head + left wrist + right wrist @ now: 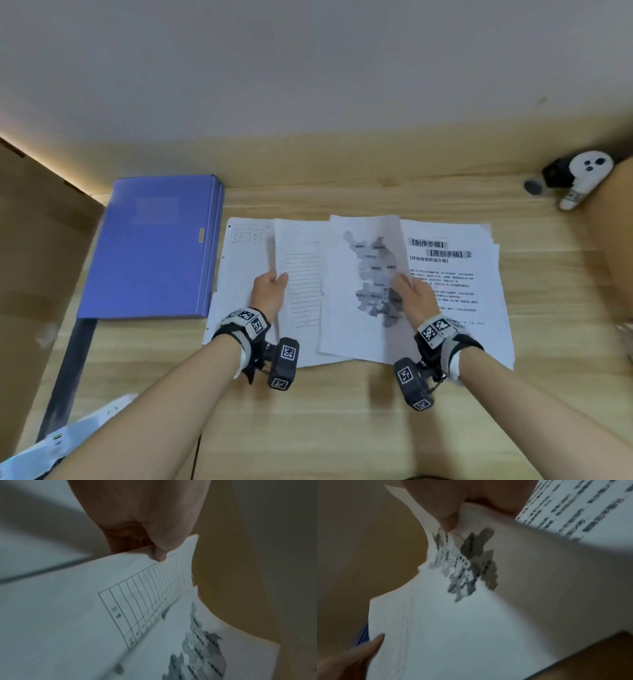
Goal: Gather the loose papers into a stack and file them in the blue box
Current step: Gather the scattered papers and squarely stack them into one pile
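Note:
Several loose sheets lie overlapping on the wooden desk (342,428). My left hand (270,284) pinches the left edge of a sheet with a ruled table (303,291), thumb on top (160,555). My right hand (411,291) pinches the right edge of a sheet printed with a grey map (370,274), which lifts off the pile (465,561). Under it at the right lies a text page (452,267). A form sheet (239,260) lies leftmost. The blue box (154,246) lies flat and closed to the left of the papers.
A white controller and a black device (575,178) sit at the desk's far right corner. A brown cardboard panel (41,240) stands at the left, with a dark desk leg (68,373) below the box. White items (51,442) lie at the lower left.

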### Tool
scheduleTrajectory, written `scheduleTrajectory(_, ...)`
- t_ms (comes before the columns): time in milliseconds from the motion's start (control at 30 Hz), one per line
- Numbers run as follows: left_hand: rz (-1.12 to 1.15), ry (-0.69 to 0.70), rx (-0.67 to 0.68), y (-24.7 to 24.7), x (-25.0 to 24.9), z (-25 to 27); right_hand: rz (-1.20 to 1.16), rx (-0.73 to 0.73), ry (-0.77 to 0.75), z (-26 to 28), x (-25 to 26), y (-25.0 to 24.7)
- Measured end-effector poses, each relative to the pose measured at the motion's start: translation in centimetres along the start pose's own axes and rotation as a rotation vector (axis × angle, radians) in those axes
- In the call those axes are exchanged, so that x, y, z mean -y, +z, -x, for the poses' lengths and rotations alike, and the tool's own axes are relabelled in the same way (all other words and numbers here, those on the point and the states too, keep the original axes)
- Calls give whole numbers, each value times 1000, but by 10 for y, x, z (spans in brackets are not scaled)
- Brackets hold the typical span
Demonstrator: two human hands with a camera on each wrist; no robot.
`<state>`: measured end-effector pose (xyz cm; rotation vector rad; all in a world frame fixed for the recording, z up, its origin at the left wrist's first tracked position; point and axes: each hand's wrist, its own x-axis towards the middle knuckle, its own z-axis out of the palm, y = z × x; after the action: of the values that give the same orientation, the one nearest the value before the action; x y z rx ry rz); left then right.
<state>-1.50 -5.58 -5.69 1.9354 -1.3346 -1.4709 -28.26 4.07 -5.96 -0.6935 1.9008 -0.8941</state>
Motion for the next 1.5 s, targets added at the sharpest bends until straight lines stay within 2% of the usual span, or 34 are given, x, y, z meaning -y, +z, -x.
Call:
scheduleTrajectory(100, -11, 18, -14, -12, -5, -9, -21, -181, -11, -5, 1, -12)
scheduleTrajectory(167, -30, 41, -41, -20, -12, -12, 36, -225, -9, -9, 3, -17)
scheduleTrajectory(500, -64, 79, 51, -33, -3, -34, 63, -146, -48, -19, 8, 7)
scheduleTrajectory(733, -438, 201, 284, -37, -27, -51, 172, 7, -115, -23, 18, 1)
scheduleTrajectory(867, -781, 380, 469, -30, -62, -55, 323, 88, -168, -20, 21, -11)
scheduleTrajectory(967, -946, 495, 554, -18, -78, -53, 457, 150, -272, -14, 24, -16)
scheduleTrajectory(1033, -958, 536, 508, -12, -81, -49, 541, 163, -355, -14, 22, -15)
scheduleTrajectory(1167, -766, 535, 235, -19, -63, -42, 598, 141, -415, -17, 20, -9)
scheduleTrajectory(1300, -702, 382, 41, -54, -18, -30, 677, 198, -532, -18, 30, 19)
scheduleTrajectory(1400, -725, 238, -3, -80, 21, -16, 715, 301, -585, -20, 41, 55)
scheduleTrajectory(1500, -735, 149, 20, -92, 50, -5, 801, 372, -582, -21, 47, 94)
